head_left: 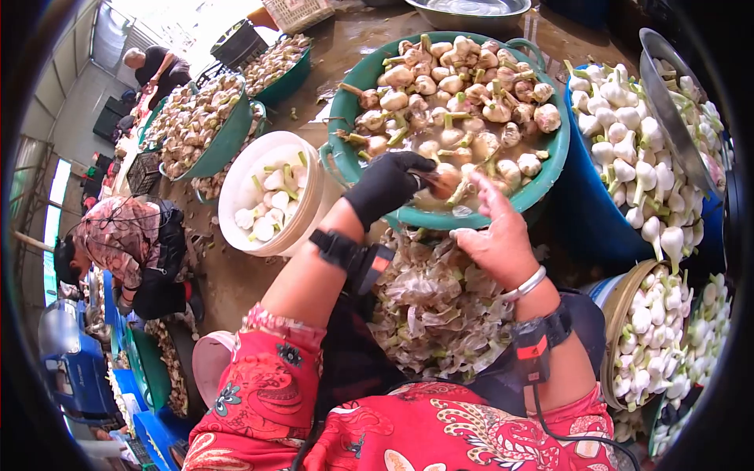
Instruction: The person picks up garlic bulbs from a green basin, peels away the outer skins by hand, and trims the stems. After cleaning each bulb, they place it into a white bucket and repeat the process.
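Wet work: my gloved left hand (386,187) has its fingers drawn together beside a brownish garlic bulb (446,180) at the near side of the green tub (343,110), though I cannot tell whether they clamp it. My bare right hand (501,239) stands close by, thumb and forefinger apart; whether a fingertip touches the bulb, I cannot tell. Risk, as I judge it: wet skin could let the bulb slip into the murky water (428,206), or over the near rim onto the peelings (440,306) below.
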Tool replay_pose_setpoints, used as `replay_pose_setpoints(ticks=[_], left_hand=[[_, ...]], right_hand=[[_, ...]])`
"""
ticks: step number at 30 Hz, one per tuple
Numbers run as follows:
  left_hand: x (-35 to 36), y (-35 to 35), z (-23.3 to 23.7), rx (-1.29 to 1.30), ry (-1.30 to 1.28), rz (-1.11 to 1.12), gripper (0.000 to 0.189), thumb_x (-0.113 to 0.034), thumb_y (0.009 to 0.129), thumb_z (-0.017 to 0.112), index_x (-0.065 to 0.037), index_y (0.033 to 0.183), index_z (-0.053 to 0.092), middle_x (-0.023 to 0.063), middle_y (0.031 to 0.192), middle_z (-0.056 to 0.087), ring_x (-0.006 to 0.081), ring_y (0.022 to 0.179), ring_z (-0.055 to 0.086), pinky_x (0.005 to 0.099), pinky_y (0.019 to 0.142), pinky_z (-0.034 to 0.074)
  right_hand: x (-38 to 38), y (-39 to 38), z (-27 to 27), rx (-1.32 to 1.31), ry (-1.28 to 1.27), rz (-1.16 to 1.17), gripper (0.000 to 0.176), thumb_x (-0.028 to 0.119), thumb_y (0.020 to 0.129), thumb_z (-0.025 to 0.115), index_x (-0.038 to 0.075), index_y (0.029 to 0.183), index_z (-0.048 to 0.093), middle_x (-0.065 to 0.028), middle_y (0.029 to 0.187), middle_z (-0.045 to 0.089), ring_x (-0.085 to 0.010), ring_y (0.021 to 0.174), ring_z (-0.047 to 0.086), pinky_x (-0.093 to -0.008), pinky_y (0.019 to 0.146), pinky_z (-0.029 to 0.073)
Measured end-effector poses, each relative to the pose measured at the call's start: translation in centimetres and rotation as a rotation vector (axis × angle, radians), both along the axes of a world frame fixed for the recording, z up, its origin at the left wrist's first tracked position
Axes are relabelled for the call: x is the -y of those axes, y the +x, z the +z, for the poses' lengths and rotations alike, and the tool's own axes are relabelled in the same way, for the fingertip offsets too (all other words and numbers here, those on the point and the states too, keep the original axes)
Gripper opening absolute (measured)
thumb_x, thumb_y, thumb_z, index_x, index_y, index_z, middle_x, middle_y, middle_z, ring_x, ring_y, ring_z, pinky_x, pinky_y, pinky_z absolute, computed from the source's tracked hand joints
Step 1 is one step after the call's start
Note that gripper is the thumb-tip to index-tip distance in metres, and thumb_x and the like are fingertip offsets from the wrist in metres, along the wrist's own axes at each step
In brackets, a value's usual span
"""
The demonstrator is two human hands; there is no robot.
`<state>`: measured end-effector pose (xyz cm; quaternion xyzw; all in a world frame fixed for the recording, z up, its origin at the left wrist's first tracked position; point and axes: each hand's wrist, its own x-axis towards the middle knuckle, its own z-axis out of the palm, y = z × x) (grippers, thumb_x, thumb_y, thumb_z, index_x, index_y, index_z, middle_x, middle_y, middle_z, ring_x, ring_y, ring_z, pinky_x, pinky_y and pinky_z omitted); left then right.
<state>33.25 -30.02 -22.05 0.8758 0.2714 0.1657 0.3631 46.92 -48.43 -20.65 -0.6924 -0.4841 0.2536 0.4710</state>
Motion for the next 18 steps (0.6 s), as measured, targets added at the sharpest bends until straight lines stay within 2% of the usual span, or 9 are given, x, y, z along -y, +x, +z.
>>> replay_pose_setpoints(ticks=[1,2,3,4,6,8,10,12,18], left_hand=[[1.9,-0.4,1.6,0.152,-0.189,-0.027,0.025,-0.004,0.076,0.064,-0.005,0.101,0.069,0.0096,0.092,0.07,0.0169,0.083,0.066,0.0291,0.076,0.051],[4.0,-1.2,3.4,0.233,-0.665,0.009,0.029,-0.003,0.079,0.062,-0.001,0.109,0.065,0.0071,0.094,0.068,0.0138,0.084,0.064,0.0272,0.078,0.051],[5.5,-1.8,4.3,0.315,-0.885,0.001,0.032,-0.005,0.081,0.062,0.0,0.113,0.062,0.0066,0.095,0.067,0.0141,0.085,0.063,0.0275,0.079,0.051],[6.6,-2.4,4.7,0.397,-1.105,-0.013,0.035,-0.006,0.083,0.062,0.0,0.117,0.059,0.0062,0.096,0.066,0.0144,0.085,0.063,0.0278,0.08,0.051],[8.1,-3.0,4.3,0.495,-1.112,0.056,0.035,-0.009,0.085,0.062,0.0,0.118,0.057,0.0064,0.096,0.066,0.0145,0.085,0.063,0.0282,0.08,0.051],[8.6,-2.8,3.7,0.583,-1.139,0.096,0.036,-0.012,0.087,0.061,-0.001,0.12,0.055,0.0066,0.096,0.065,0.0147,0.086,0.063,0.0286,0.08,0.051],[8.6,-2.7,3.3,0.641,-1.147,0.159,0.035,-0.015,0.088,0.062,0.0,0.118,0.056,0.0067,0.097,0.065,0.0155,0.085,0.064,0.0288,0.08,0.051],[8.6,-2.4,2.8,0.647,-1.102,0.172,0.032,-0.016,0.09,0.06,0.001,0.116,0.057,0.0082,0.098,0.065,0.0166,0.086,0.064,0.0306,0.081,0.052],[8.3,-2.6,3.4,0.638,-1.111,0.1,0.028,-0.008,0.087,0.059,0.003,0.113,0.059,0.0093,0.101,0.065,0.0172,0.087,0.064,0.0315,0.082,0.053]], right_hand=[[-0.4,-0.2,-0.4,-0.069,0.158,0.013,0.063,0.008,0.067,0.068,0.007,0.127,0.049,-0.0143,0.11,0.059,-0.0266,0.098,0.06,-0.035,0.084,0.048],[-0.7,-0.2,-0.5,-0.137,0.315,0.025,0.068,0.007,0.067,0.068,0.007,0.131,0.046,-0.0137,0.117,0.058,-0.0245,0.104,0.059,-0.034,0.088,0.047],[-0.7,-0.2,-0.5,-0.425,0.209,0.109,0.07,0.001,0.068,0.068,0.006,0.134,0.044,-0.0108,0.122,0.056,-0.018,0.109,0.055,-0.0313,0.091,0.045],[-0.4,-0.3,0.8,-0.687,0.174,0.196,0.068,-0.004,0.069,0.068,0.004,0.133,0.045,-0.0082,0.119,0.056,-0.0137,0.105,0.055,-0.0291,0.089,0.046],[-0.2,-0.5,1.1,-0.727,0.133,0.248,0.067,-0.005,0.068,0.071,0.004,0.13,0.047,-0.0054,0.114,0.056,-0.0102,0.099,0.056,-0.0254,0.086,0.047],[-0.2,-1.5,0.1,-0.703,0.238,0.177,0.065,-0.003,0.067,0.074,0.004,0.126,0.05,-0.0041,0.11,0.057,-0.0105,0.096,0.057,-0.0255,0.084,0.049],[0.0,-2.0,0.2,-0.461,0.252,0.103,0.062,-0.001,0.067,0.075,0.007,0.124,0.052,-0.0032,0.111,0.058,-0.012,0.099,0.057,-0.0256,0.081,0.051],[0.1,-2.0,0.0,-0.354,0.265,0.085,0.063,0.0,0.068,0.076,0.006,0.125,0.052,-0.0046,0.113,0.058,-0.0122,0.1,0.056,-0.0259,0.081,0.052],[0.0,-1.7,0.4,-0.685,0.233,0.123,0.066,-0.004,0.073,0.073,0.0,0.132,0.043,-0.0058,0.113,0.058,-0.0118,0.099,0.057,-0.0272,0.086,0.049]])
